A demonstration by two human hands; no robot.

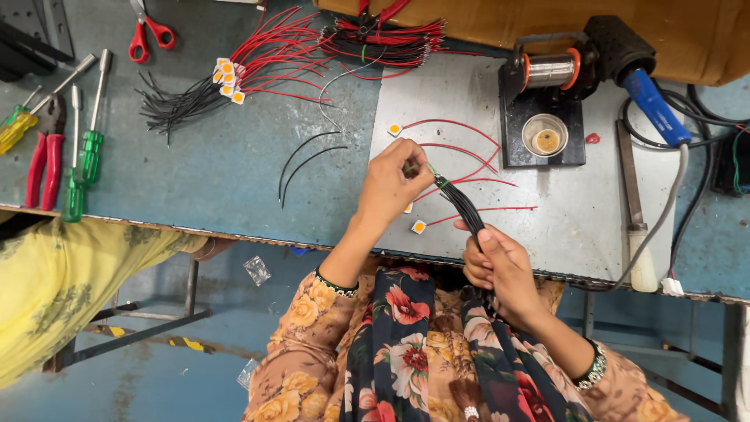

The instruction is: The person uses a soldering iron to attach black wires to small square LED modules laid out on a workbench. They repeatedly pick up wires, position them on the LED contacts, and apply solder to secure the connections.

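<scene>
red scissors [148,35] and green screwdrivers [84,156] lie on the blue surface [219,172]; a solder spool [551,70] stands by a blue-handled iron [655,108].

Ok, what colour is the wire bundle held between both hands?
Black; the wire bundle shows best in the head view.

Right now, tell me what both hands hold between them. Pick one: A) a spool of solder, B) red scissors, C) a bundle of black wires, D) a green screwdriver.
C: the right hand grips the bundle of black wires at its lower end, and the left hand pinches its upper end above the grey plate.
</scene>
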